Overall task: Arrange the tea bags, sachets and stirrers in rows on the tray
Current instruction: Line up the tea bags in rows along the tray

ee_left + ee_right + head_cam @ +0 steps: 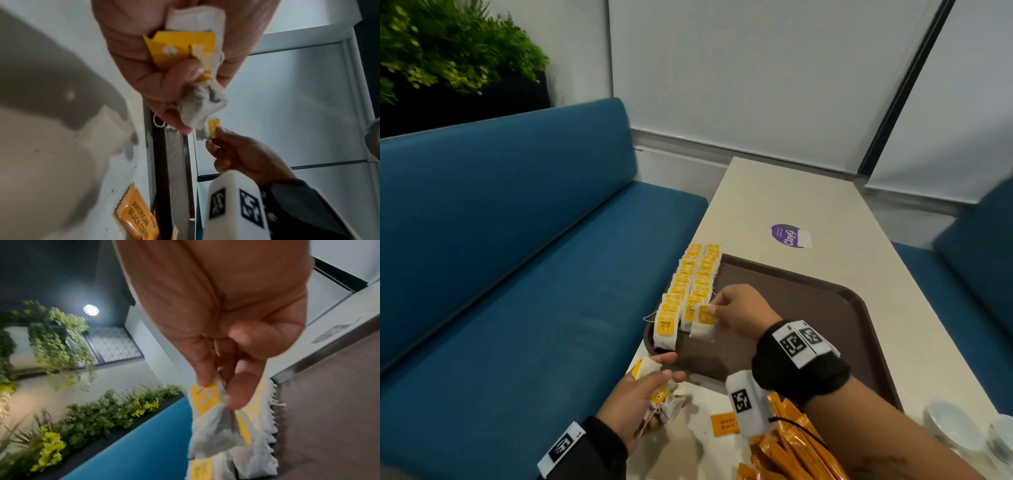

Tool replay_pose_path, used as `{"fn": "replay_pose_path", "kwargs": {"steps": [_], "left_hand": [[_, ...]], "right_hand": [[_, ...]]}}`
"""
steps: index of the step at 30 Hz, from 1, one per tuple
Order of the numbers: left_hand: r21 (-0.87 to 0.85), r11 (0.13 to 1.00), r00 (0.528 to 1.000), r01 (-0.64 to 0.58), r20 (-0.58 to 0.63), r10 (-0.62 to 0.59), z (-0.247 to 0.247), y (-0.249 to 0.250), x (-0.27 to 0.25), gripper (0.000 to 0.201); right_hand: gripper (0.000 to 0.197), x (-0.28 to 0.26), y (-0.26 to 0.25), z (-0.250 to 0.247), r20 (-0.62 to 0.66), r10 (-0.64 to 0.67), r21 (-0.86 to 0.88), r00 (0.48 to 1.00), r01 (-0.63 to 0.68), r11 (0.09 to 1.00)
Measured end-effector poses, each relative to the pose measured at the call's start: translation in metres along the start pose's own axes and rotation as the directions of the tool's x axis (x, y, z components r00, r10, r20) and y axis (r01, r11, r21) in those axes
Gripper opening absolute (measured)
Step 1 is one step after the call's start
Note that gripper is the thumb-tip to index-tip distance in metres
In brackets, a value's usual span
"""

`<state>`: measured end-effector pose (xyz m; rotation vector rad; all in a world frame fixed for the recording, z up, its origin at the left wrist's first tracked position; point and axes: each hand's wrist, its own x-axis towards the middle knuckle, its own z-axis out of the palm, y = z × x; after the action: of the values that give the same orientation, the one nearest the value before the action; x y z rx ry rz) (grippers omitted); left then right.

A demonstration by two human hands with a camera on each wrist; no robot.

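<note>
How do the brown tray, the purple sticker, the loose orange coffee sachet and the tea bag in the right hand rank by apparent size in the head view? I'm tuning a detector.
Largest to smallest as they look:
1. brown tray
2. purple sticker
3. orange coffee sachet and tea bag pinched by the right hand: too alike to rank, and the sachet is partly hidden.

— What is your right hand (pixel 736 310) doing?

— I'm reaching it forward with the arm stretched across my body, thumb and fingertips (pixel 236 395) pinching together and pointing down, a black band wrapping the wrist.

— And the left hand (pixel 640 401)?

— I'm holding it lower and closer to me, palm turned inward, fingers (pixel 180 81) curling into a loose fist around what I'm carrying, a dark sleeve covering the forearm.
</note>
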<state>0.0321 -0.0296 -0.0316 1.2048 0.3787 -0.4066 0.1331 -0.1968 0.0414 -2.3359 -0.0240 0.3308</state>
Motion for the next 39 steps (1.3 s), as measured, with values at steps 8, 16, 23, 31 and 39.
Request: {"fn": "replay_pose_path", "kwargs": {"steps": [8, 16, 23, 31, 39], "left_hand": [[-0.025, 1.000, 1.000, 0.019, -0.007, -0.019, -0.002, 0.007, -0.001, 0.021], [-0.017, 1.000, 0.999, 0.026, 0.023, -0.025, -0.005, 0.006, 0.004, 0.022], [-0.010, 1.000, 0.993, 0.025, 0.119, -0.024, 0.000, 0.010, 0.006, 0.029], [0.042, 0.999, 0.970, -0.019, 0.243, 0.008, 0.021, 0.014, -0.004, 0.033], [0.201, 0.978, 0.968, -0.051, 0.250, -0.001, 0.026, 0.005, -0.011, 0.024]], "right_hand": [[0.048, 0.051, 0.001, 0.038, 0.150, 0.221, -0.209, 0.964, -0.187, 0.960], [0.014, 0.067, 0.000, 0.038, 0.112, 0.226, -0.125, 0.968, -0.212, 0.969], [0.011, 0.024, -0.001, 0.015, 0.048, -0.040, -0.065, 0.998, 0.043, 0.997], [0.023, -0.055, -0.008, 0.020, 0.277, -0.118, 0.251, 0.954, 0.047, 0.967], [0.019, -0.072, 0.000, 0.029, 0.222, -0.176, 0.287, 0.959, 0.109, 0.952]]}}
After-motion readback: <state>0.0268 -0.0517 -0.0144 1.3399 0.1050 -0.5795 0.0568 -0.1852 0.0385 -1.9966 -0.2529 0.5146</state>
